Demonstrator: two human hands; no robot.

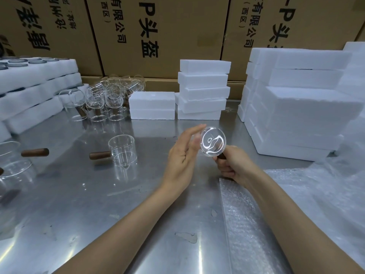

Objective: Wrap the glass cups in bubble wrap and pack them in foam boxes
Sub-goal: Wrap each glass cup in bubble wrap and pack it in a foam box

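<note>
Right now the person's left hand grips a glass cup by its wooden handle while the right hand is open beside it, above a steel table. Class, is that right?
Not quite: the hands are swapped. The head view shows the right hand gripping the glass cup by its wooden handle, while the left hand is open beside it, above the steel table.

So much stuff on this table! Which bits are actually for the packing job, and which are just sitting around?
For the job:
- clear glass cup with dark wooden handle, held by the right hand
- sheet of clear bubble wrap
- stack of white foam boxes

Just sitting around:
- brown printed cardboard cartons
</note>
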